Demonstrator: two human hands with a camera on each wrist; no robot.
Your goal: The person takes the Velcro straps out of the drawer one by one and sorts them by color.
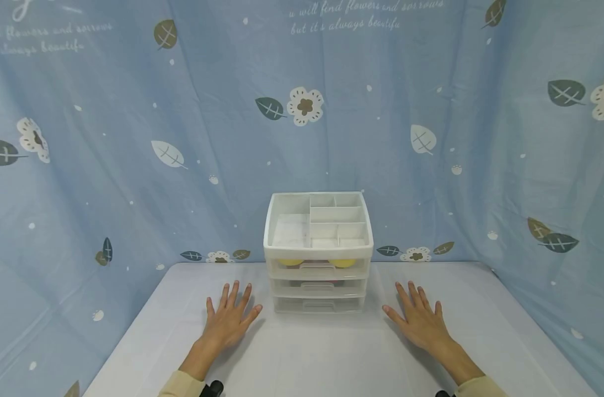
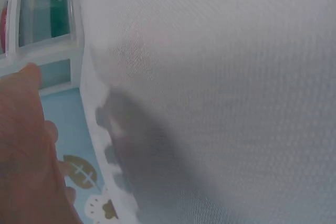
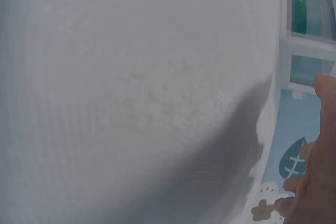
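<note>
Evenly flanked by two spread hands: a white drawer unit on pale cloth

Plainly, nothing is gripped. The left hand point(image 1: 227, 325) is held palm down with its fingers straight and fanned, and the right hand point(image 1: 423, 325) is held in the same way on the other side. Whether the cloth beneath is touched by either palm cannot be told, though soft shadows are cast on it by both.

Between the hands, a little farther back, the drawer unit point(image 1: 317, 252) is set at the far part of the table. It is moulded in smooth, white plastic with rounded edges, and its top is divided by thin walls into one broad compartment point(image 1: 289, 229) at the left and smaller rectangular ones at the right. Below, three translucent drawers point(image 1: 317, 289) are stacked, each fitted with a shallow handle. Rounded yellow shapes point(image 1: 342, 263) are blurred by the top drawer's front (a green patch point(image 3: 298, 11) is also shown through clear plastic in the right wrist view).

The table is covered by a white cloth point(image 1: 321, 358) with a fine woven grain. Behind it, a softly creased blue curtain point(image 1: 222, 110) is printed with veined leaves, scalloped flowers and white lettering.
</note>
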